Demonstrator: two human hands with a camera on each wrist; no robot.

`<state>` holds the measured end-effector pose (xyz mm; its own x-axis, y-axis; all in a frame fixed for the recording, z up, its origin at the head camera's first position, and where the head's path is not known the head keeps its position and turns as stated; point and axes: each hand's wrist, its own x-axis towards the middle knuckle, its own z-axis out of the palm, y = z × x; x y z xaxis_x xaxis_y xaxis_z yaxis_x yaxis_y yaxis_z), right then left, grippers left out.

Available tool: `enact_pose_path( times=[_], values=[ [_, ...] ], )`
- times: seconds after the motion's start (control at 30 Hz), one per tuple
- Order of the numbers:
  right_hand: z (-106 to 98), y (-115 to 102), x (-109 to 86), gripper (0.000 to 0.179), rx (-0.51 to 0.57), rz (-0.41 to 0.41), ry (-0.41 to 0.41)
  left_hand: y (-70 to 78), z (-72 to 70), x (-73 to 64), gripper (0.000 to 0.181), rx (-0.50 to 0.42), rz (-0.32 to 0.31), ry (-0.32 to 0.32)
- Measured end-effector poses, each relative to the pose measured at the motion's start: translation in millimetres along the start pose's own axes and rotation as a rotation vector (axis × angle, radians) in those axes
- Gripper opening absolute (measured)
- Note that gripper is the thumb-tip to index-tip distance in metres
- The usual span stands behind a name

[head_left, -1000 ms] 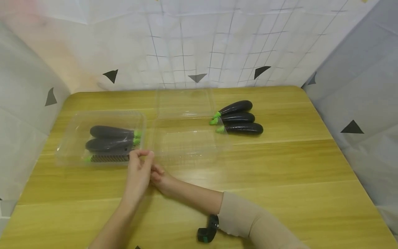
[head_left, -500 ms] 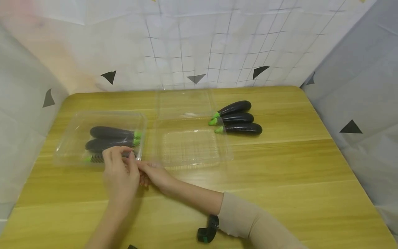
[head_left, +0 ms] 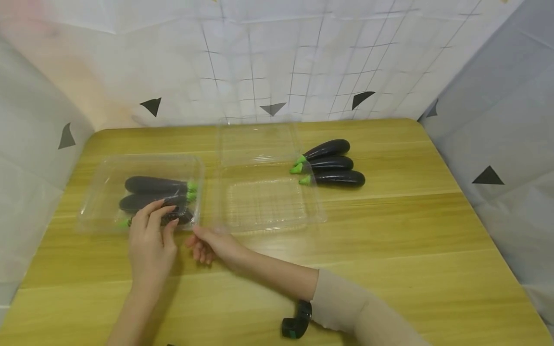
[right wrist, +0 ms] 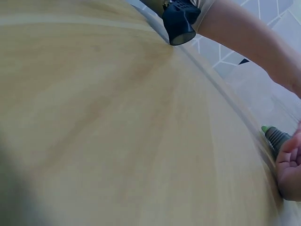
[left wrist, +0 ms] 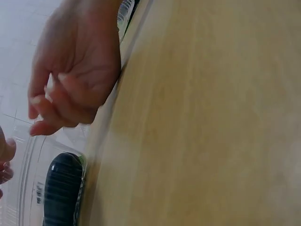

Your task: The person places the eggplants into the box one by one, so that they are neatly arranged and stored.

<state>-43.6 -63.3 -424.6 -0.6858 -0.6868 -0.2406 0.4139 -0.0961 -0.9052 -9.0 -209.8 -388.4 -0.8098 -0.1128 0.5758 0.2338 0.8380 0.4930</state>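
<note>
A lidded clear plastic clamshell box at the left holds several dark eggplants with green stems. My left hand lies over the box's near edge, fingers reaching onto the lid, thumb apart from them. At the box's near right corner my right hand pinches the rim between thumb and forefinger, its other fingers loosely curled below. In the left wrist view the right hand hangs above an eggplant behind plastic. The right wrist view shows the right hand partly cut off.
A second clear clamshell stands with its lid up in the middle of the wooden table. Three eggplants lie beside it on the right. A black camera sits by the right sleeve. White sheets surround the table.
My left hand has slid left along the box's near edge, away from the right corner, its fingers spreading. My right hand has shifted slightly left to that corner. The eggplants stay put.
</note>
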Motion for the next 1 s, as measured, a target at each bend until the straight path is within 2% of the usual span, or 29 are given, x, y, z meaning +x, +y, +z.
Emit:
enact_pose_path(
  times=[0.13,0.2,0.23,0.27,0.3,0.33,0.4,0.43,0.47,0.5,0.53,0.6,0.67,0.73,0.83,1.0],
  values=[
    [-6,-1,-19.7,0.055,-0.213,0.056,-0.085,-0.1,0.2,-0.3,0.028,0.003,-0.003,0.001],
    [-9,-2,-33.0,0.05,-0.419,0.029,-0.149,0.1,0.4,-0.2,0.028,0.004,-0.007,-0.001],
    [-11,-3,-40.3,0.046,-0.554,-0.026,-0.173,0.1,0.5,-0.1,0.028,0.006,-0.008,-0.004],
    [-13,-4,-47.4,0.041,-0.697,-0.124,-0.186,0.1,0.7,-0.1,0.028,0.01,-0.01,-0.008],
    [-14,-5,-53.9,0.032,-0.838,-0.256,-0.179,0.2,1.0,0.1,0.029,0.01,-0.009,-0.009],
    [-16,-6,-59.3,0.024,-0.997,-0.413,-0.137,0.4,1.2,0.2,0.029,0.012,-0.008,-0.011],
    [-22,-10,-67.2,0.013,-1.295,-0.722,0.045,0.5,2.2,0.5,0.03,0.01,0.001,-0.009],
    [-26,-13,-70.1,0.015,-1.402,-0.813,0.155,0.6,2.7,0.7,0.03,0.01,0.004,-0.009],
    [-30,-15,-72.1,0.022,-1.471,-0.86,0.247,0.7,3.4,0.9,0.031,0.008,0.007,-0.008],
    [-35,-17,-72.9,0.028,-1.524,-0.875,0.316,0.9,4.0,1.1,0.031,0.005,0.011,-0.005],
    [-41,-19,-73.0,0.033,-1.57,-0.854,0.364,1.1,4.3,1.4,0.031,0.006,0.012,-0.004],
    [-52,-21,-72.8,0.04,-1.626,-0.77,0.425,1.7,4.9,2.0,0.032,0.004,0.012,-0.002],
    [-61,-20,-70.4,0.033,-1.646,-0.738,0.459,2.6,5.5,2.3,0.033,0.003,0.014,0.0],
    [-68,-20,-67.0,0.019,-1.649,-0.775,0.471,3.1,5.8,2.4,0.034,-0.001,0.019,0.003],
    [-71,-19,-60.7,0.004,-1.64,-0.888,0.466,3.7,6.6,2.2,0.036,-0.01,0.031,0.0],
    [-69,-21,-50.9,0.009,-1.666,-1.003,0.444,4.6,6.8,0.7,0.034,-0.019,0.035,-0.017]
  ],
)
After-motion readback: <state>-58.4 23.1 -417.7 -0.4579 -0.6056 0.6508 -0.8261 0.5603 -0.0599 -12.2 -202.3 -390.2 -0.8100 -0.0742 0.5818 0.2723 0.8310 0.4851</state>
